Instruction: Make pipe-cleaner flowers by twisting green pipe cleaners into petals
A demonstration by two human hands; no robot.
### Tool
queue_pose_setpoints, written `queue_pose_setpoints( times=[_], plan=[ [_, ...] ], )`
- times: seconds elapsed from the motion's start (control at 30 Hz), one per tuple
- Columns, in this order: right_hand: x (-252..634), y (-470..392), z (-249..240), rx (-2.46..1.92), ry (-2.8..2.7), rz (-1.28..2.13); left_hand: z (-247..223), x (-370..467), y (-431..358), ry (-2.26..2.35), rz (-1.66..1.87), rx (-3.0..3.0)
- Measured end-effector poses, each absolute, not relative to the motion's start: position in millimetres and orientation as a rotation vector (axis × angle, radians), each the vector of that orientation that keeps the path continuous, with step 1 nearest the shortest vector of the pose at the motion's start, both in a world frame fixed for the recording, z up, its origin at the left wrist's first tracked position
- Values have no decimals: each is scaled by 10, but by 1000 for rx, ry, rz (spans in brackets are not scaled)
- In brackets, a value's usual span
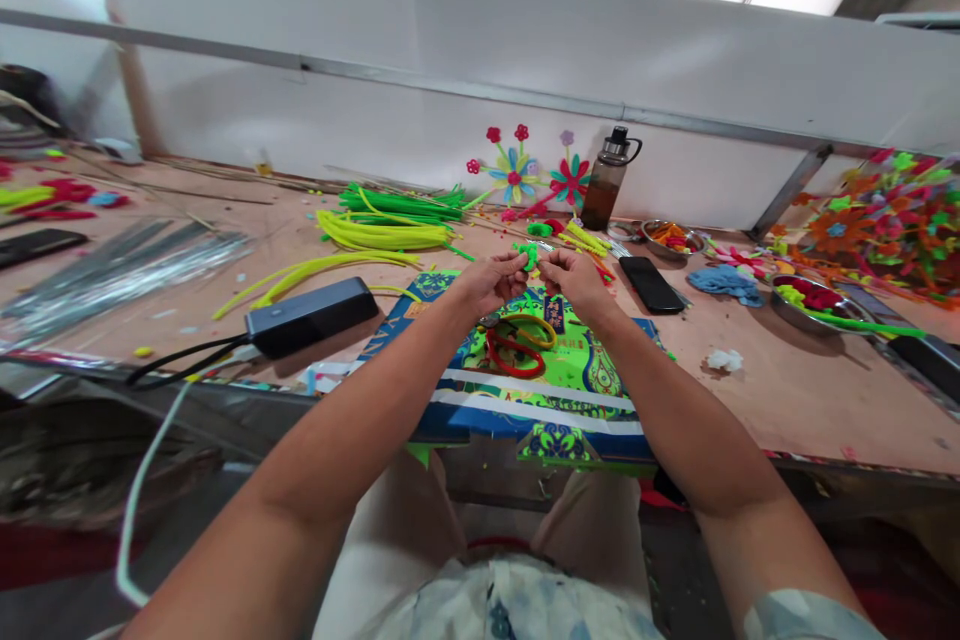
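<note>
A small bent green pipe-cleaner piece [529, 254] is pinched in the fingertips of my left hand [493, 283]. From the other side, my right hand [576, 280] grips the same piece with thumb and forefinger. Both hands are closed and raised over a blue and green patterned cardboard sheet [577, 375]. Scissors with red and yellow handles [516, 360] lie on that sheet, just below my hands; their blades are partly hidden. Beyond my left hand are bundles of yellow pipe cleaners [382, 234] and green pipe cleaners [405, 205].
A black power bank [311, 315] with cables lies left, a phone [650, 284] right. Behind stand a bottle [606, 182] and finished pipe-cleaner flowers [513, 177]. Metal bowls [814, 320], a blue cloth [725, 285] and colourful flowers [900, 230] occupy the right. Silvery strips [127, 270] lie left.
</note>
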State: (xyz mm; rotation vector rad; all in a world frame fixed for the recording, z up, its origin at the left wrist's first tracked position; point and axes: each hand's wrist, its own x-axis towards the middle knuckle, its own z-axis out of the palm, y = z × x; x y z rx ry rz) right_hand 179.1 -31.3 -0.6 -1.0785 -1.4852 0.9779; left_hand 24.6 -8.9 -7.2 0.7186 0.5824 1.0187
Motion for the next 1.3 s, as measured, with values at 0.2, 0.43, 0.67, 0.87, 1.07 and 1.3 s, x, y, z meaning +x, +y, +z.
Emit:
queue_pose_setpoints(
  times=[0.2,0.43,0.67,0.87,1.07,1.3],
  plan=[
    [1819,-300,-18,-1052,-1567,917,-54,227,-106,539,970,688],
    [1816,-263,-67,-1136,-1646,641,-125,269,-68,624,1121,874],
    [1776,-299,-38,-1160,-1634,375,-170,285,-70,712,1306,1204],
    [1786,-328,-26,-1214,-1673,328,-146,281,-105,729,1243,1283],
    [1780,-339,0,-1282,-1649,320,-158,271,-87,783,1220,1373],
    [1750,-327,-33,-1389,-1595,372,-108,298,-153,1088,1355,1811]
  ],
)
